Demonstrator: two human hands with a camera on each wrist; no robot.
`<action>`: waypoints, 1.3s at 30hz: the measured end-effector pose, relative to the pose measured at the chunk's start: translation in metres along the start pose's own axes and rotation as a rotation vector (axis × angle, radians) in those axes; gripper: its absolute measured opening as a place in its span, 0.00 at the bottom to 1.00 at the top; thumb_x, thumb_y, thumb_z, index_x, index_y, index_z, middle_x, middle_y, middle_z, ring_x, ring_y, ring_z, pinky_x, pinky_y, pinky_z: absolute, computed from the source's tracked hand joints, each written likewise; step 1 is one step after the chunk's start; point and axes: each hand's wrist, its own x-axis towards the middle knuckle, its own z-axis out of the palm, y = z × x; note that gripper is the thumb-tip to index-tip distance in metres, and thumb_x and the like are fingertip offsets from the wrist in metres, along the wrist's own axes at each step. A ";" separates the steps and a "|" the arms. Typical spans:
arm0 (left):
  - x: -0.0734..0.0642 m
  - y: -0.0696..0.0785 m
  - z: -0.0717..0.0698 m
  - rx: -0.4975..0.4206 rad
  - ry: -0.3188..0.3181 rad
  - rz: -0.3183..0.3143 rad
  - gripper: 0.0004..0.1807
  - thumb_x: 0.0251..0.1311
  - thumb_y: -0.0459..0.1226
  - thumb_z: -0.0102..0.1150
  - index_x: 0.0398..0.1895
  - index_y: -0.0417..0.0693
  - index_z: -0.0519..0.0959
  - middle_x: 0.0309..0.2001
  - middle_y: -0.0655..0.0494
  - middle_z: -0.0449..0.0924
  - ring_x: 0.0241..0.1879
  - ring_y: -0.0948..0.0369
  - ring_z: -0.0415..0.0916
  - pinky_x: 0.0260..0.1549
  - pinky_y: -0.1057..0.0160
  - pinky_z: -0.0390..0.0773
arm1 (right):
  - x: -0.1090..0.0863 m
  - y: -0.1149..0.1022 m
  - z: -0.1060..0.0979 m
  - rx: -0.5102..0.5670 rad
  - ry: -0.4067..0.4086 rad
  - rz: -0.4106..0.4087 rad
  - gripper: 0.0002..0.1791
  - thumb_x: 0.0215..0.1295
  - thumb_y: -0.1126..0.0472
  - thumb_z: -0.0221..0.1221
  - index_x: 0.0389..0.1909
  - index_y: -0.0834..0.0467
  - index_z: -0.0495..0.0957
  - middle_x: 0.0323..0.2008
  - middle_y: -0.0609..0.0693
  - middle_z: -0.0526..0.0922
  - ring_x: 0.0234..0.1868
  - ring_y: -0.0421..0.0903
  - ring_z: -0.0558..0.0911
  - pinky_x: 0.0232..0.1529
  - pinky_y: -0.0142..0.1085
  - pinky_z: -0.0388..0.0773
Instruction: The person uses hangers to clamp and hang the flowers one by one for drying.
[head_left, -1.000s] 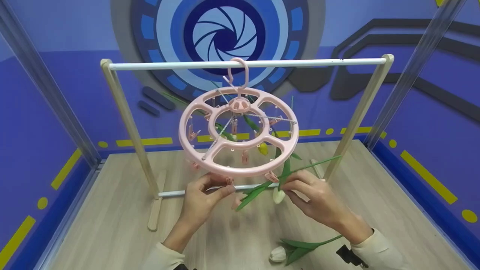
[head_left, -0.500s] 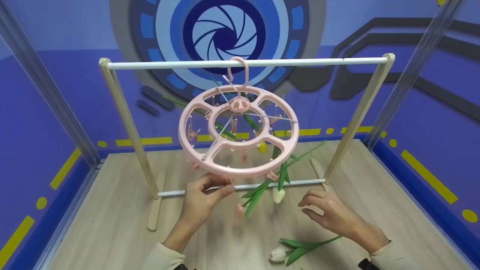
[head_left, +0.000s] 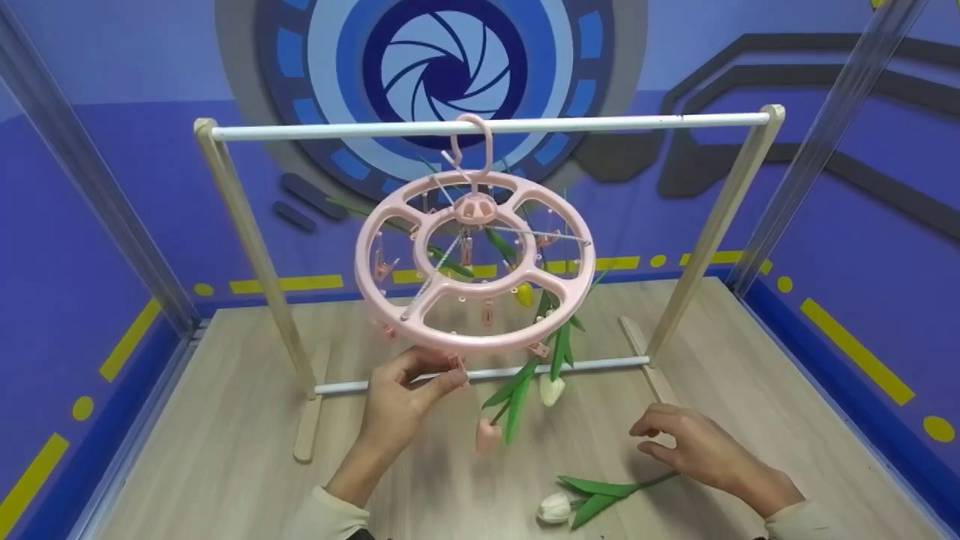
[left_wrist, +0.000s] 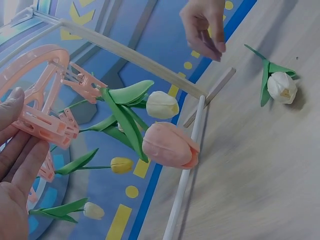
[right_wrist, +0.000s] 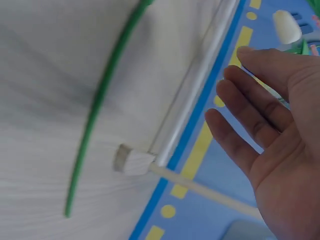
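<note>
A pink round clip hanger (head_left: 480, 343) hangs by its hook, with small clothespins around its rings. My left hand (head_left: 405, 401) pinches a pink clothespin (left_wrist: 47, 128) at its front rim between thumb and fingers. From another clothespin (left_wrist: 82, 82) just right of it, a pink tulip (head_left: 488, 436) hangs head down. A white tulip (head_left: 552, 391) hangs beside that one, and a yellow tulip (head_left: 523, 295) farther back. My right hand (head_left: 701, 454) is held over the table at the right, fingers relaxed and holding nothing. Below it lies a white tulip (head_left: 555, 508) with green leaves.
The hanger's hook is over the white top bar (head_left: 615, 124) of a wooden-sided rack. Its lower bar (head_left: 600, 366) runs behind the hanging tulips, and its right foot (head_left: 645, 360) rests on the wood-look table (head_left: 225, 450). A blue patterned wall stands behind.
My right hand has let go of the pink tulip's stem and drawn back down to the right. The tulip now hangs more upright, head down. My left hand stays on its clothespin.
</note>
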 end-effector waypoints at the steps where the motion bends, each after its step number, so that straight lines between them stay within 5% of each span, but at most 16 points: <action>1: 0.000 0.000 0.000 -0.002 0.001 0.002 0.11 0.64 0.35 0.76 0.47 0.45 0.86 0.45 0.53 0.89 0.49 0.53 0.85 0.50 0.58 0.87 | -0.003 0.002 0.000 0.005 -0.026 0.021 0.14 0.62 0.70 0.74 0.43 0.51 0.86 0.40 0.43 0.85 0.40 0.43 0.85 0.38 0.42 0.86; 7: -0.001 0.000 -0.001 -0.004 0.012 0.004 0.11 0.65 0.35 0.75 0.47 0.44 0.86 0.45 0.53 0.89 0.49 0.54 0.85 0.50 0.59 0.87 | -0.018 0.011 0.004 0.014 -0.156 0.099 0.12 0.61 0.69 0.75 0.42 0.53 0.88 0.41 0.41 0.85 0.43 0.41 0.83 0.41 0.42 0.85; 15: -0.001 0.001 -0.001 0.020 0.013 -0.003 0.11 0.64 0.37 0.76 0.47 0.47 0.87 0.45 0.55 0.89 0.50 0.54 0.85 0.51 0.58 0.86 | -0.029 0.014 0.009 0.057 -0.226 0.220 0.12 0.56 0.66 0.77 0.38 0.49 0.88 0.37 0.37 0.82 0.38 0.37 0.81 0.37 0.39 0.83; 18: 0.000 0.001 -0.001 0.020 0.013 -0.001 0.11 0.64 0.37 0.76 0.47 0.47 0.87 0.45 0.55 0.89 0.50 0.54 0.85 0.50 0.59 0.87 | -0.030 0.014 0.012 0.039 -0.234 0.241 0.13 0.54 0.69 0.76 0.36 0.49 0.87 0.35 0.36 0.80 0.36 0.36 0.80 0.35 0.38 0.82; 27: 0.001 0.000 -0.001 0.009 0.020 0.013 0.10 0.63 0.35 0.77 0.45 0.44 0.87 0.43 0.55 0.89 0.49 0.54 0.86 0.50 0.56 0.87 | -0.033 0.019 0.017 -0.035 -0.171 0.138 0.19 0.49 0.77 0.70 0.30 0.47 0.85 0.33 0.35 0.78 0.35 0.33 0.77 0.32 0.38 0.81; 39: 0.000 -0.001 -0.001 0.018 0.017 0.014 0.11 0.63 0.36 0.76 0.46 0.45 0.87 0.44 0.56 0.89 0.49 0.55 0.86 0.50 0.58 0.87 | -0.035 0.017 0.012 0.036 -0.227 0.278 0.15 0.55 0.70 0.71 0.34 0.47 0.80 0.34 0.33 0.77 0.35 0.33 0.76 0.35 0.37 0.80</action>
